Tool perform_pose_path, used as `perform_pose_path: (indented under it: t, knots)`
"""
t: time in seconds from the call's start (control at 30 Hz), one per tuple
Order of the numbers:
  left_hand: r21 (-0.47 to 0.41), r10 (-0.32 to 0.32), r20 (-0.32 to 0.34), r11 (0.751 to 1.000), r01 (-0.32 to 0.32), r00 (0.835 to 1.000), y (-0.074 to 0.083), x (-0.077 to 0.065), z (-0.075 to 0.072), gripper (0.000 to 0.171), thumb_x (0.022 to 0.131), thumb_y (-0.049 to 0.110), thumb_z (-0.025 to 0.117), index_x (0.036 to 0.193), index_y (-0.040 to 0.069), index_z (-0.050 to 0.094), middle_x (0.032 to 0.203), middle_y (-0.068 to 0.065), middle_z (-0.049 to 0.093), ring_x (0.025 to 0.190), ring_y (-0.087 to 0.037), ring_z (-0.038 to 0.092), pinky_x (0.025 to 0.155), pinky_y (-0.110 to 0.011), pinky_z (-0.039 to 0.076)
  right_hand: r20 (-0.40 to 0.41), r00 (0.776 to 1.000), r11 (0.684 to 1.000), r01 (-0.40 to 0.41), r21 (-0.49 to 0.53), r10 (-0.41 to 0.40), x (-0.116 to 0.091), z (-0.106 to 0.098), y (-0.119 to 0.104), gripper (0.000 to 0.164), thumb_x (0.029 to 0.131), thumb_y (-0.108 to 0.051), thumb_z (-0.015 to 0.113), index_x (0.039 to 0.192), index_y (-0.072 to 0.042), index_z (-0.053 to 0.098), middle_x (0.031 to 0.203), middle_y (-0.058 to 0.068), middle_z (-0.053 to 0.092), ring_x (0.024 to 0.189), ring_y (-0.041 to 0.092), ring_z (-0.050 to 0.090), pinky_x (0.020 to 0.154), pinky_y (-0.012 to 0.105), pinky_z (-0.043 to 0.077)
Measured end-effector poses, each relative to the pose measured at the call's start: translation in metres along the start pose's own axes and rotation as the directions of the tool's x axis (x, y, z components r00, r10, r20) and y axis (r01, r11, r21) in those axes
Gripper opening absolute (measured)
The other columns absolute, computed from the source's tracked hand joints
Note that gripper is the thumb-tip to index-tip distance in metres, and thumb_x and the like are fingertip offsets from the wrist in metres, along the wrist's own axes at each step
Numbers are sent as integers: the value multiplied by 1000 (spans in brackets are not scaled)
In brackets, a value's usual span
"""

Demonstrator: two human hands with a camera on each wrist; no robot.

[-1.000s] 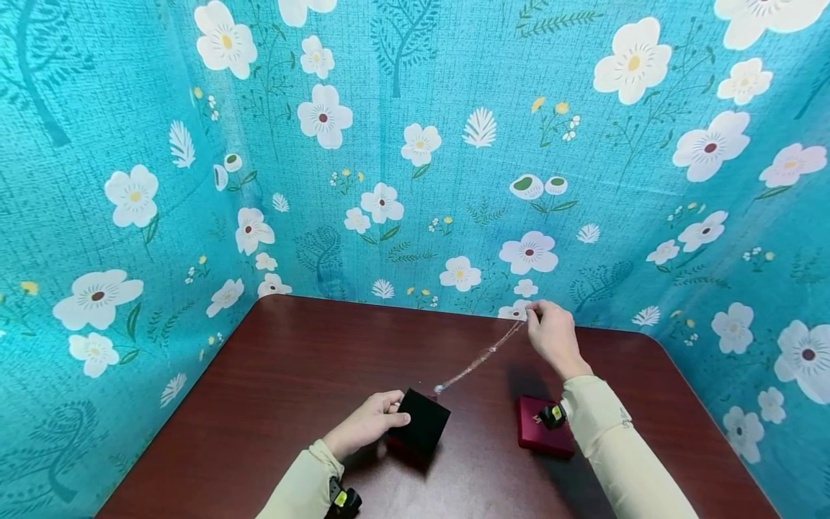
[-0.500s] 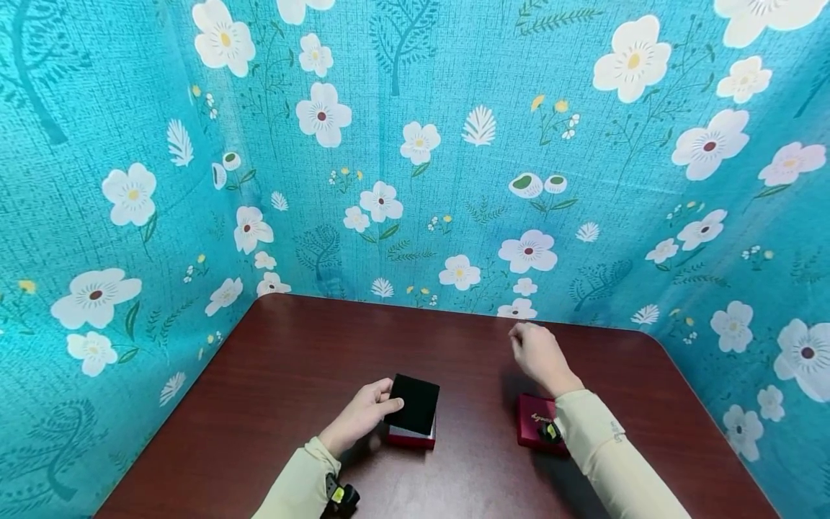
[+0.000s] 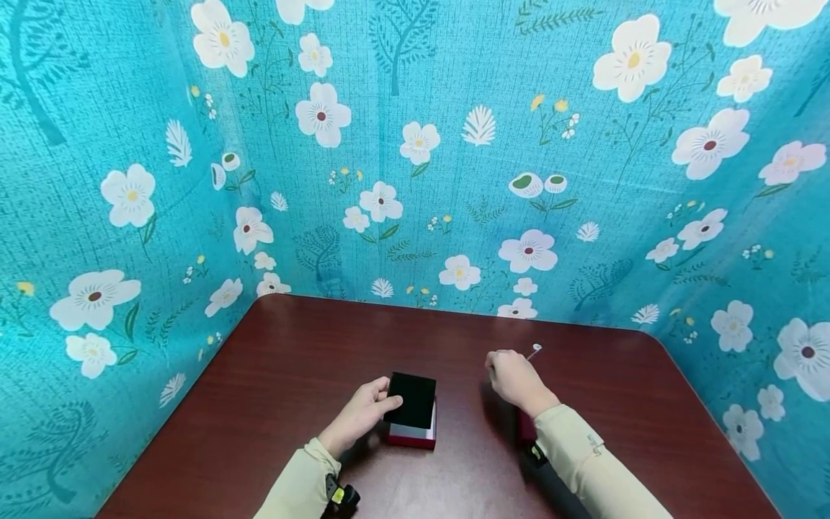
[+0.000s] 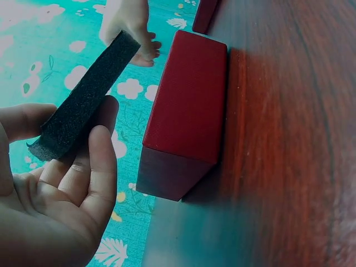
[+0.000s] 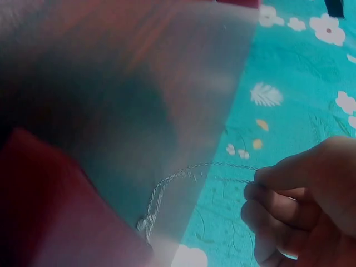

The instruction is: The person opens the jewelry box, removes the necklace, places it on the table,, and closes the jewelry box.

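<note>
Tbl [image 3: 305,360]; foam [image 3: 413,400], chain [image 5: 159,186] in hands [image 3: 360,417] [image 3: 517,380]

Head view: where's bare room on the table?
Bare: the table between left hand and curtain; also between red box and red piece by the right sleeve. Crowded: the box, partly behind the black pad; the piece, behind that sleeve.

Two boxes [image 4: 189,92] [image 4: 205,15], one pad [image 3: 411,400], one chain [image 5: 173,175]
</note>
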State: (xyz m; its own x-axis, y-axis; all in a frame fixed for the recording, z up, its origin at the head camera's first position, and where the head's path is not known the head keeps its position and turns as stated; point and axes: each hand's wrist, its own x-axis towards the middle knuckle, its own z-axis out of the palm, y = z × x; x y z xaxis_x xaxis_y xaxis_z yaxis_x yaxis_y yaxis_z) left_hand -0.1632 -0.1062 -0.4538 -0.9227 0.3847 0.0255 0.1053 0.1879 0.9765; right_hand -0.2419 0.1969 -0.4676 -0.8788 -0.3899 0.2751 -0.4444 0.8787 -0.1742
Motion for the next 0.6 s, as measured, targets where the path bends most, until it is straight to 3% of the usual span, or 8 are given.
perform_pose_path:
  t: [0.1, 0.37, 0.6]
  knots:
    - [2, 3, 2, 1000, -3, 1000, 0, 0, 0, 25, 93, 5, 54, 79, -3, 35, 57, 4, 28, 48, -8, 25, 51, -23, 26, 30, 999, 1000, 17, 1, -17, -2, 6, -5, 16, 75, 4, 64, 69, -10, 59, 66, -1, 56, 62, 16, 55, 59, 33, 47]
    - [-16, -28, -22, 999, 28, 999, -27, 12, 2, 26, 92, 10, 57, 79, 3, 35, 57, 4, 28, 47, -9, 25, 50, -23, 26, 92, 994, 998, 61, -1, -61, -7, 16, -18, 19, 74, 2, 64, 65, -13, 56, 63, -2, 54, 60, 15, 55, 57, 32, 48]
    - [-40, -26, -20, 999, 26, 999, -30, 15, 3, 29, 91, 12, 58, 78, 7, 33, 56, 4, 30, 46, -9, 27, 47, -23, 25, 96, 991, 996, 93, 4, -92, -11, 21, -22, 28, 75, 2, 64, 59, -16, 48, 56, -6, 45, 54, 9, 45, 52, 29, 41]
